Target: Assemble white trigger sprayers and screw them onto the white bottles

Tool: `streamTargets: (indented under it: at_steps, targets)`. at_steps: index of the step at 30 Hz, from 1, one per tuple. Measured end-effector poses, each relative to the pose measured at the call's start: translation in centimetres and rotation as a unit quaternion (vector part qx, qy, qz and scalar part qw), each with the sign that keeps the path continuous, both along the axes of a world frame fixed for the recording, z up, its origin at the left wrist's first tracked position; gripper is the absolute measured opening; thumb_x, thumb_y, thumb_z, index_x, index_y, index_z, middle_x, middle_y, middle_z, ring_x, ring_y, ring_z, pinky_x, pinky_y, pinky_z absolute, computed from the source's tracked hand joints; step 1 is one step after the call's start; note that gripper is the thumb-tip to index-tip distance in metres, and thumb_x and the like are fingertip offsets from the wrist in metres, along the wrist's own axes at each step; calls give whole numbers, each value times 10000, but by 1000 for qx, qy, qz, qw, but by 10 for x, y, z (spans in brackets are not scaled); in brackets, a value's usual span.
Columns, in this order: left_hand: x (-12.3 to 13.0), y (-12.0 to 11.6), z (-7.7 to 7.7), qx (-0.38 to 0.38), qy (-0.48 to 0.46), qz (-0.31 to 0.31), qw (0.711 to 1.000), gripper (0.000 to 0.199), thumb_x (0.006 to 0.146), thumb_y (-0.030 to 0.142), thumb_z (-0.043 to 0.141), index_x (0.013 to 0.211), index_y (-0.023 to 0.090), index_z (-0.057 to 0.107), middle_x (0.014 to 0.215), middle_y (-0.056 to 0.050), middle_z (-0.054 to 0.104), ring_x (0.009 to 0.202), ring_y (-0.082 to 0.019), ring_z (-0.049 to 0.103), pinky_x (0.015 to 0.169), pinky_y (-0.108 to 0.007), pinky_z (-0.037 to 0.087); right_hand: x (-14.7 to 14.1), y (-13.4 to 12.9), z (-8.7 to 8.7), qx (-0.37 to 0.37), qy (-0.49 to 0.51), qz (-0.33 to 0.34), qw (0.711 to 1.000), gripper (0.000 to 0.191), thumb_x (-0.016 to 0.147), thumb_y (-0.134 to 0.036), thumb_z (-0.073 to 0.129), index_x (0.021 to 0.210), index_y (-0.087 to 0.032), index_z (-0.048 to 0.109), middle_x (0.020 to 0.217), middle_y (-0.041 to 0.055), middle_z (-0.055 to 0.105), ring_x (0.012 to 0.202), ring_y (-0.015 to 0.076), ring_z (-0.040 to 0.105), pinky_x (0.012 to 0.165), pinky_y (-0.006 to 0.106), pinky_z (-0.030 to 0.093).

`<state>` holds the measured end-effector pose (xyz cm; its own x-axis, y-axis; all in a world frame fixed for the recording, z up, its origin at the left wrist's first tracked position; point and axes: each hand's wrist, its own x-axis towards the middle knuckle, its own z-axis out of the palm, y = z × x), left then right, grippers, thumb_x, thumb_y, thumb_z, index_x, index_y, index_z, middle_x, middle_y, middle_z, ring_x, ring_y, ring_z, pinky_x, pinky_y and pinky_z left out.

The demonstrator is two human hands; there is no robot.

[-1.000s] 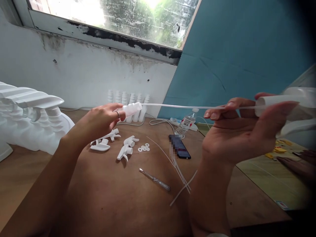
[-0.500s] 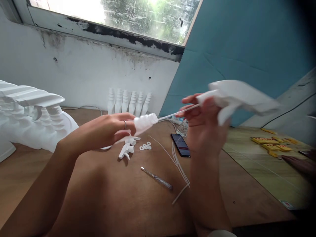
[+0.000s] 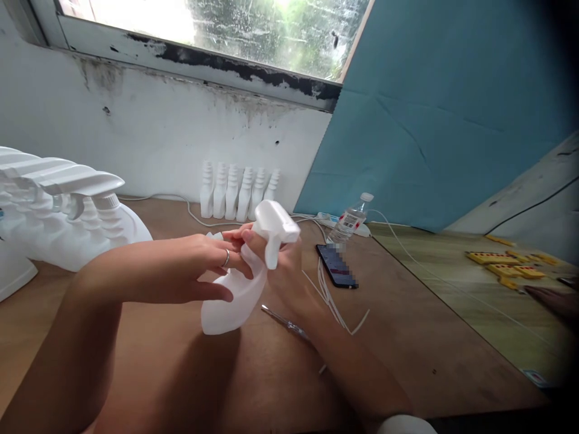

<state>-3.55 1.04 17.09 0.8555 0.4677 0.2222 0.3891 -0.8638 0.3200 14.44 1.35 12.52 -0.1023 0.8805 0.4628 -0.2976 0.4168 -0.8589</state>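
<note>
A translucent white spray bottle (image 3: pixel 230 310) is held tilted above the table. My left hand (image 3: pixel 205 268), with a ring on one finger, is closed around its upper part, the thumb along its side. On the bottle's neck end sits a white trigger sprayer head (image 3: pixel 271 223), its trigger hanging down. My right hand (image 3: pixel 287 265) is closed around the base of that head, with fingers reaching behind it. The neck joint is hidden by my fingers, so I cannot tell whether the head is screwed on. No dip tube shows outside the bottle.
Assembled spray bottles (image 3: pixel 76 211) crowd the left. Several white bottles (image 3: pixel 233 193) line the wall. Behind my right forearm lie a screwdriver (image 3: pixel 284 322), thin white tubes (image 3: pixel 330 295) and a phone (image 3: pixel 335 265). A water bottle (image 3: pixel 350 220) leans there. Yellow parts (image 3: pixel 506 262) and another person's hand (image 3: pixel 549 301) are at right.
My right hand has moved left and down, bringing the sprayer head to the bottle's neck. The dip tube has gone inside. The bottle has swung more upright in my left hand.
</note>
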Motion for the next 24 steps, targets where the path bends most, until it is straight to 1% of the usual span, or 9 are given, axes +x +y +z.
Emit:
streamTargets:
  at_steps: [2, 5, 7, 10, 12, 14, 16, 20, 24]
  targets:
    - [-3, 0, 4, -16, 15, 30, 999, 175, 889, 242, 559, 1010, 281, 679, 954, 27, 716, 770, -104, 660, 660, -181, 502, -4, 4, -10, 37, -18, -34, 999, 388, 695, -362, 750, 751, -234, 388, 704, -43, 597, 619, 139, 620, 553, 284, 522]
    - [-6, -4, 11, 46, -44, 99, 993, 150, 895, 306, 549, 878, 256, 689, 687, 53, 686, 520, -70, 565, 486, -183, 429, -10, 8, -26, 82, -54, -77, 992, 443, 655, -330, 774, 741, -238, 349, 642, -73, 498, 547, 96, 514, 478, 229, 435]
    - [-5, -10, 15, 93, -127, 135, 978, 146, 866, 361, 591, 906, 244, 668, 689, 43, 681, 532, -76, 577, 492, -184, 449, -13, 9, -34, 91, -73, -96, 989, 438, 668, -312, 757, 754, -241, 333, 634, -81, 453, 538, 85, 474, 463, 212, 403]
    - [1, -20, 17, 114, -213, 160, 957, 394, 789, 492, 657, 1073, 226, 597, 824, 2, 695, 671, -117, 640, 580, -203, 524, -16, 9, -39, 96, -96, -123, 983, 410, 702, -302, 724, 774, -246, 324, 671, -72, 462, 562, 89, 479, 478, 216, 414]
    - [6, -23, 16, 133, -195, 182, 955, 545, 724, 558, 694, 1132, 221, 566, 834, -9, 688, 673, -133, 640, 585, -222, 536, -16, 9, -40, 95, -108, -140, 980, 405, 709, -305, 722, 789, -251, 328, 703, -61, 488, 589, 101, 498, 494, 229, 434]
    - [9, -23, 14, 155, -155, 217, 951, 544, 719, 541, 703, 1145, 229, 574, 810, -7, 687, 640, -135, 637, 582, -233, 535, -15, 10, -40, 87, -114, -144, 979, 406, 714, -315, 728, 813, -253, 339, 716, -56, 505, 605, 108, 516, 505, 236, 446]
    - [8, -19, 12, 158, -137, 237, 949, 440, 779, 461, 660, 1154, 241, 597, 793, -4, 698, 620, -131, 644, 589, -233, 532, -14, 11, -38, 75, -108, -117, 984, 401, 730, -332, 727, 849, -251, 353, 723, -57, 529, 612, 107, 536, 516, 235, 455]
    - [-2, -8, 11, 121, -155, 213, 957, 316, 842, 299, 564, 1151, 274, 626, 718, 34, 713, 512, -92, 617, 505, -182, 483, -13, 15, -34, 46, -95, 37, 994, 381, 780, -359, 699, 1021, -237, 430, 826, -19, 619, 693, 128, 607, 606, 278, 516]
    - [-5, -2, 13, 88, -162, 212, 960, 278, 845, 295, 575, 1116, 287, 637, 637, 64, 692, 477, -73, 589, 463, -160, 429, -11, 19, -35, 30, -93, 133, 986, 366, 795, -373, 692, 1065, -221, 498, 871, 5, 617, 725, 141, 634, 648, 303, 542]
